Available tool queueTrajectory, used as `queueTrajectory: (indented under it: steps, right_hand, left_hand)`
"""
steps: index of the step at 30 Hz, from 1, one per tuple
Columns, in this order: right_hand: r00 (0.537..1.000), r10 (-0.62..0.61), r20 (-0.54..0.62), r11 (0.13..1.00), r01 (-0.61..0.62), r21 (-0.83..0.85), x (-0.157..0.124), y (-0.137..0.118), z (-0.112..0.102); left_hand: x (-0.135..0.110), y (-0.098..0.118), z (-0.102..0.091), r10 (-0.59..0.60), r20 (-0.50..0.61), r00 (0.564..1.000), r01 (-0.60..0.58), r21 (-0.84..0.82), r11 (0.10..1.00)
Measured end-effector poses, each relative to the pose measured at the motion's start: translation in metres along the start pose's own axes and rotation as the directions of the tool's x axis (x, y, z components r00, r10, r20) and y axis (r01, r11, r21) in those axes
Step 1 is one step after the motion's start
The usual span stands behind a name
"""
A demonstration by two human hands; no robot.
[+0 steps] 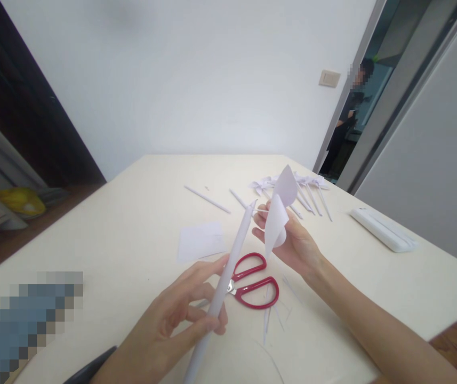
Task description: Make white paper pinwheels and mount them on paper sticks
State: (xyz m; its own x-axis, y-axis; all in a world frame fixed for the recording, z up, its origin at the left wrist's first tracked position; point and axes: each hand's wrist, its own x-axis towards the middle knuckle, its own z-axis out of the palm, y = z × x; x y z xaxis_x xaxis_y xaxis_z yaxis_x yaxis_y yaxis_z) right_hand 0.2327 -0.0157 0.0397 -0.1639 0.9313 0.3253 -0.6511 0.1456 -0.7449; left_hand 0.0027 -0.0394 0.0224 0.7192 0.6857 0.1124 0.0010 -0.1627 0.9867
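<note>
My left hand (188,314) grips a rolled white paper stick (228,272), which slants up and away from me. At its far tip a thin white stem leads sideways to a white paper pinwheel (279,213) with curled blades. My right hand (292,240) is behind the pinwheel, its fingers closed around the thin stem close to the stick's tip; the blades hide part of them. Below the stick lies a pair of scissors (256,290) with red handles, the blades partly covered by my left hand. A white paper sheet (201,241) rests left of the stick.
Several finished paper pinwheels (308,192) lie at the back right. Another paper stick (207,199) lies farther back. Thin paper scraps (270,314) are scattered near the scissors. A white case (384,229) sits by the right edge. A person (346,117) stands beyond the doorway.
</note>
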Motion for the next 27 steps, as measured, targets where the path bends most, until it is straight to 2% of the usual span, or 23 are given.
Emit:
queueTrajectory:
  steps: [16, 27]
  right_hand:
    - [1.000, 0.003, 0.019, 0.994, -0.001, -0.109, -0.0026, 0.0045, 0.0016]
    - [0.996, 0.010, 0.087, 0.999, -0.006, -0.052, -0.0034, 0.0036, 0.0021]
  left_hand:
    - [0.0011, 0.0037, 0.0005, 0.005, 0.000, 1.000, -0.005, 0.047, 0.999]
    - [-0.0006, 0.0058, 0.0011, 0.005, 0.035, 0.999, -0.009, 0.118, 0.993]
